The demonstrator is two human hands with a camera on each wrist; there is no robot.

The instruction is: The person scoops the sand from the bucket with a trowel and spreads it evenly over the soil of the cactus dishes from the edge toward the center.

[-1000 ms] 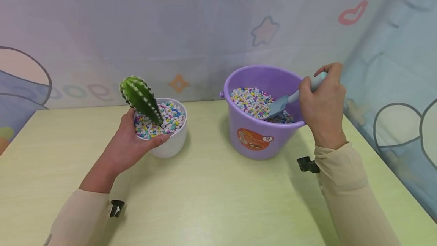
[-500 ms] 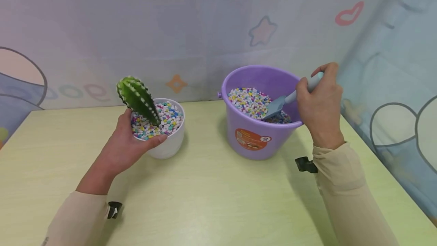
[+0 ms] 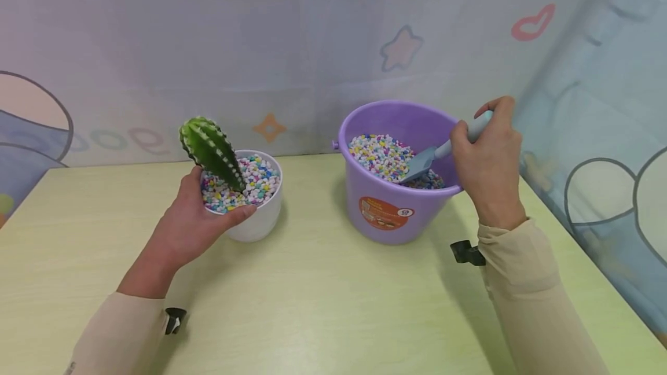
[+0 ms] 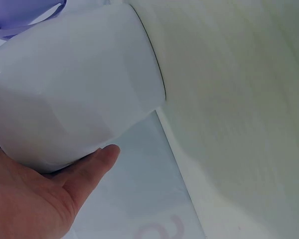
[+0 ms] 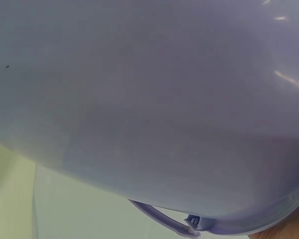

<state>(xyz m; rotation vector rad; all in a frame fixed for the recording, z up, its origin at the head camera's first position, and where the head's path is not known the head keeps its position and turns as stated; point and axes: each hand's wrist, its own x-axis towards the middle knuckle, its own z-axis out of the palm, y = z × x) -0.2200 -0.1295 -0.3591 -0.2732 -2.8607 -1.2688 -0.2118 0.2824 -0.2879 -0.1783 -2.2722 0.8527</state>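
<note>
On the left of the head view, my left hand point(image 3: 195, 224) grips a white pot point(image 3: 257, 221) by its near left side, thumb along the front. Colourful pebbles point(image 3: 263, 178) fill the pot, and a green cactus point(image 3: 211, 152) leans left out of them. The left wrist view shows the fingers against the smooth pot wall point(image 4: 79, 84). Over the right rim of a purple bucket point(image 3: 359, 201), my right hand point(image 3: 490, 169) holds a light blue shovel point(image 3: 422, 162) by its handle. Its blade rests among the pebbles point(image 3: 380, 155) in the bucket. The bucket's outside point(image 5: 154, 99) fills most of the right wrist view.
Both containers stand on a pale wooden table point(image 3: 307, 300), apart from each other. A printed cloth point(image 3: 219, 45) hangs behind the table's back edge, and another printed cloth point(image 3: 615, 103) hangs along the right. The bucket's carrying handle point(image 5: 162, 217) hangs at its far side.
The whole head view shifts slightly, so everything sits a little further left than a second ago. Both hands keep their grips, and the shovel stays in the bucket's pebbles.
</note>
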